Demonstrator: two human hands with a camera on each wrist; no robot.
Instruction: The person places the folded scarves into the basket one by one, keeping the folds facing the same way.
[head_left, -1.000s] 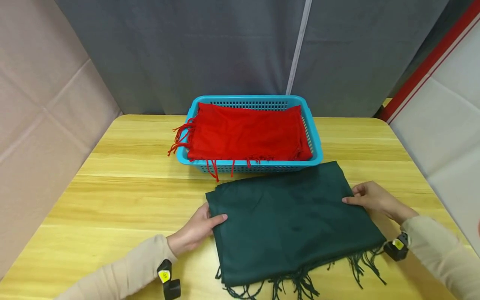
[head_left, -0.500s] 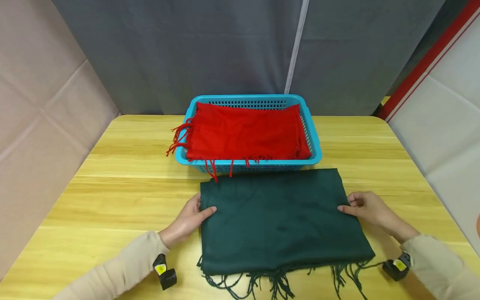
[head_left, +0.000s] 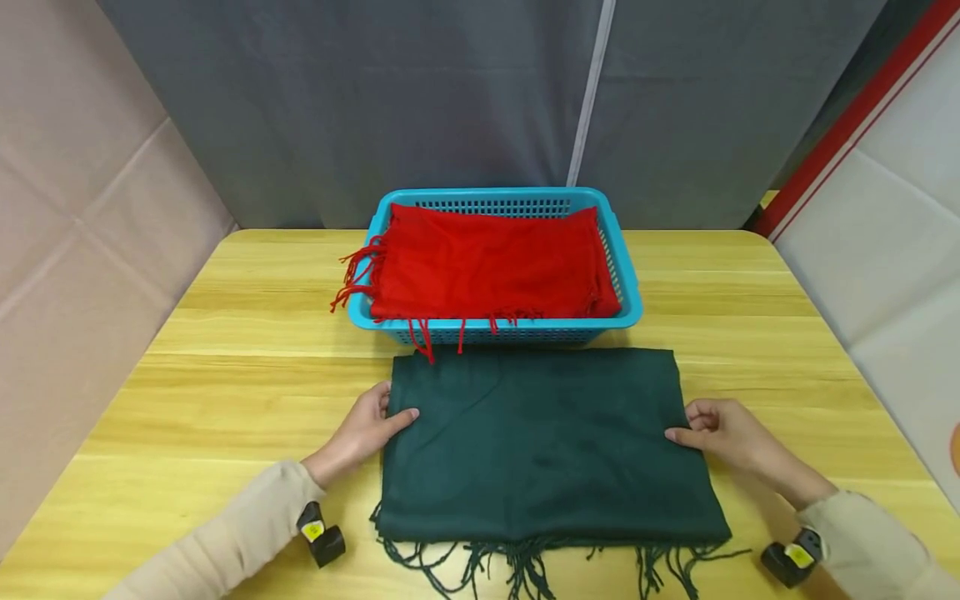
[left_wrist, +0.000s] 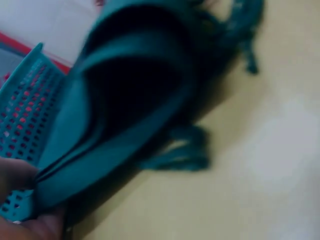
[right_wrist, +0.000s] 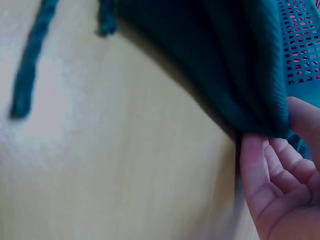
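Observation:
A folded dark green scarf (head_left: 547,450) with a fringe along its near edge spreads between my two hands, in front of the basket. At its left edge my left hand (head_left: 360,432) pinches the layers, thumb on top and fingers underneath. The left wrist view shows the stacked folds of the scarf (left_wrist: 125,125) gaping into loops beyond the thumb. On the opposite edge my right hand (head_left: 731,437) pinches the cloth the same way. Seen from the right wrist, the fingers (right_wrist: 280,165) lie under the scarf's edge (right_wrist: 250,95).
Behind the green scarf stands a blue plastic basket (head_left: 630,292) with perforated walls. It holds a folded red scarf (head_left: 491,262), whose fringe hangs over the left and front rim. A wooden table (head_left: 225,400) lies under everything, with a grey curtain (head_left: 360,108) at its back edge.
Both hands have swung the green scarf from a slant to nearly square with the basket. Its left side shifted left and away, its right side came nearer. The red scarf stayed put.

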